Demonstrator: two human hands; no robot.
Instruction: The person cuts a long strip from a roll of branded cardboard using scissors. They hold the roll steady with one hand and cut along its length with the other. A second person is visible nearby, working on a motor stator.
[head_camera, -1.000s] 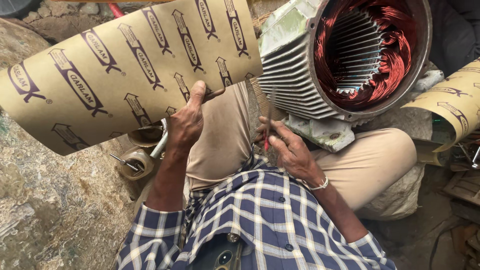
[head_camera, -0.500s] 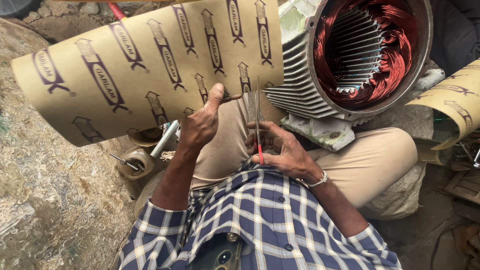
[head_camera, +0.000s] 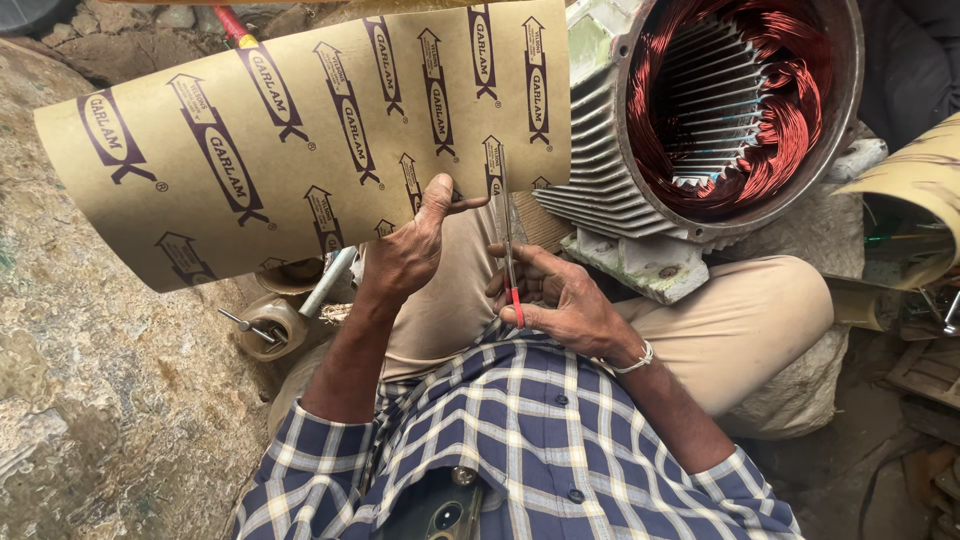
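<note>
— Since a moment ago, what has moved?

— Both hands moved a little. The left hand (head_camera: 405, 255) carried the insulation sheet (head_camera: 300, 150) more to the right, so its right edge now covers part of the finned motor housing (head_camera: 600, 150). The scissors (head_camera: 508, 240) in the right hand (head_camera: 560, 300) now stand almost upright, with the blades at the lower edge of the sheet.

— What is inside the housing?

— It is open toward the camera, and inside are copper windings (head_camera: 780, 130), dark red, lying around the slotted steel core (head_camera: 710, 100).

— Where is the sheet relative to the hands?

— The left hand pinches its lower edge, thumb on the front and fingers behind, closed on it. The sheet spreads up and to the left from this hand, slightly curved. The right hand is just below the same edge, closed around the red handles of the scissors.

— And the arms?

— Both forearms come out from checked sleeves (head_camera: 520, 440), bent over the person's lap, the hands near each other. The right wrist has a thin bracelet (head_camera: 636, 360). At the left, on the rough ground (head_camera: 90, 400), lies a small roll with a metal tool (head_camera: 265, 325).
</note>
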